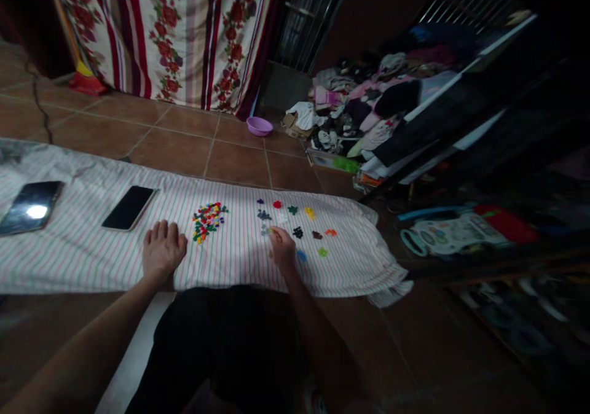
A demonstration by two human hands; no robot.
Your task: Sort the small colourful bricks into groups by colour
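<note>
- Whatever the right hand's [284, 248] fingers [275, 232] pinched was too small to tell.
- The left hand's [163, 249] palm was hidden against the cloth [235, 266], which ran past the left edge.
- Single shapes in the mixed pile [208, 220] were too small to read.
- The top edge cut off the curtain [191, 33].
- Darkness and blur obscured the shelf's [511, 269] contents.

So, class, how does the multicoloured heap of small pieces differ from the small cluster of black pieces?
The multicoloured heap of small pieces mixes red, green, yellow and other colours; the small cluster of black pieces shows one colour. The heap spreads wider than the black cluster. Both lie on the pale striped cloth.
</note>
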